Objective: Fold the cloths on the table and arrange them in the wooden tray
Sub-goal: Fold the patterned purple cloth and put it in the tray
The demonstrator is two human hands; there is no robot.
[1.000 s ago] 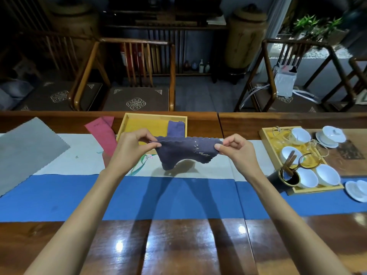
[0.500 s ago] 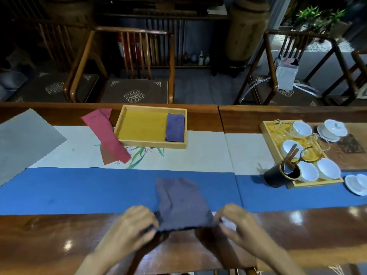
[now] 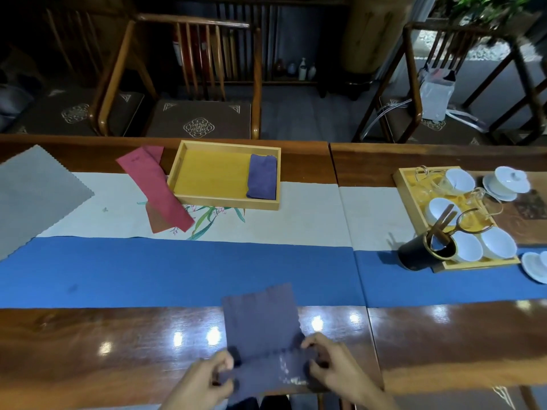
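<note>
A dark purple cloth (image 3: 262, 321) lies flat at the table's near edge, its near end turned up into a fold. My left hand (image 3: 204, 380) pinches the fold's left corner. My right hand (image 3: 334, 368) pinches its right corner. The wooden tray (image 3: 228, 204) stands at the far middle of the table, with one folded purple cloth (image 3: 262, 176) at its right end. A red cloth (image 3: 154, 186) lies slantwise left of the tray, over a brownish one (image 3: 157, 221). A grey cloth (image 3: 35, 190) is spread at the far left.
A blue and white runner (image 3: 177, 270) crosses the table. At the right, a tea tray (image 3: 404, 184) holds white cups, with a black holder (image 3: 420, 254) at its near corner and saucers (image 3: 535, 266) beside it. Wooden chairs (image 3: 189, 81) stand behind the table.
The purple cloth came down from the air in front of the tray to the table's near edge. Both hands then lifted its near end and turned it over into a fold.
</note>
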